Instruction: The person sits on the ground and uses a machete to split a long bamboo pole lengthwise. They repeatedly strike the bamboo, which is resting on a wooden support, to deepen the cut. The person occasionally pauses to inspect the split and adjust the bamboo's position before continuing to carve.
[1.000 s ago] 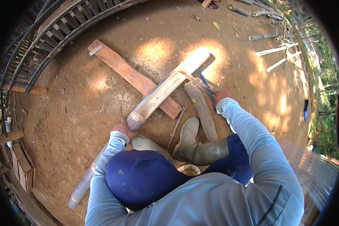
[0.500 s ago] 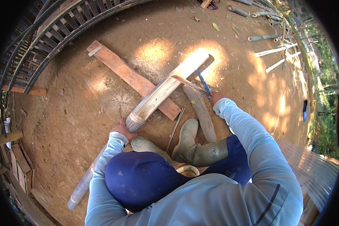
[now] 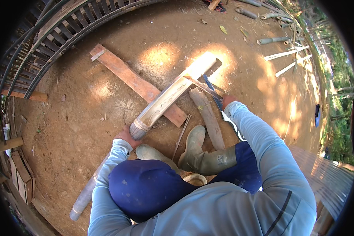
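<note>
On the dirt ground at twelve o'clock from my boots (image 3: 192,151), I see the bamboo pole (image 3: 169,98) across a reddish plank (image 3: 137,84). My left hand (image 3: 126,137) grips its near end; my right hand (image 3: 227,100) holds a blue-handled blade (image 3: 211,89) at its side. The splitting looks barely begun.
</note>
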The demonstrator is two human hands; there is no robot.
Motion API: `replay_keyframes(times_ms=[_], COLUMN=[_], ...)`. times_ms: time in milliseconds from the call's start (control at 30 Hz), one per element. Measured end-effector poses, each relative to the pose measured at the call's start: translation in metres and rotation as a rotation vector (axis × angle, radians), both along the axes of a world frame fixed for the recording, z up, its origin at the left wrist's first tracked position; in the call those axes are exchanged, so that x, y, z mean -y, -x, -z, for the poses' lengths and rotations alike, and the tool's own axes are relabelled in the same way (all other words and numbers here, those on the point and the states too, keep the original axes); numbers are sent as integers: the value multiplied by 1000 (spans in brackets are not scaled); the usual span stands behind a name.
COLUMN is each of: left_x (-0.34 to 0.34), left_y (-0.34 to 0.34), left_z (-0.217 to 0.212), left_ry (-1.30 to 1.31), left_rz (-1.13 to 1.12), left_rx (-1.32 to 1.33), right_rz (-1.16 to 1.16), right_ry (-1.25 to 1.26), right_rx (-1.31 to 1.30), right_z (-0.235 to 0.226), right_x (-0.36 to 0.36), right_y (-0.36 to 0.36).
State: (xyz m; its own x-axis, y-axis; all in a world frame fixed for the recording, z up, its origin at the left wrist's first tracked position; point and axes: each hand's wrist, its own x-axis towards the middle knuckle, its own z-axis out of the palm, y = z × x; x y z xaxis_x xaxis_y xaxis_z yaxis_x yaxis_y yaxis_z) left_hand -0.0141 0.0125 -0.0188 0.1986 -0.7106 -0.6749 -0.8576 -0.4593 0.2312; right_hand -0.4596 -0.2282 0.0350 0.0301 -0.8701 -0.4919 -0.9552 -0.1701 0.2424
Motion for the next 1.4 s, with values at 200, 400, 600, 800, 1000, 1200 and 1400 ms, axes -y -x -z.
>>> replay_keyframes(times_ms=[200, 400, 600, 800, 1000, 1200, 1400], left_x=[1, -8, -8, -1, -2, 2, 4], left_y=[1, -7, -11, -10, -19, -42, -56], left_z=[-3, -2, -2, 3, 8, 30, 48], left_ry=[6, -24, -30, -17, -9, 18, 35], left_rz=[-25, -31, -38, -22, -34, -35, -28], left_rx=[-14, 1, -13, -46, -78, -214, -345], right_rz=[92, 10, -24, 69, -129, -147, -94], right_ry=[6, -52, -6, 82, -142, -293, -289], right_rx=[45, 43, 24, 55, 243, 325, 255], right_z=[-21, -48, -53, -24, -40, -25, -27], right_x=[11, 6, 5, -10, -78, -126, -113], right_y=[2, -19, -19, -11, -71, -124, -131])
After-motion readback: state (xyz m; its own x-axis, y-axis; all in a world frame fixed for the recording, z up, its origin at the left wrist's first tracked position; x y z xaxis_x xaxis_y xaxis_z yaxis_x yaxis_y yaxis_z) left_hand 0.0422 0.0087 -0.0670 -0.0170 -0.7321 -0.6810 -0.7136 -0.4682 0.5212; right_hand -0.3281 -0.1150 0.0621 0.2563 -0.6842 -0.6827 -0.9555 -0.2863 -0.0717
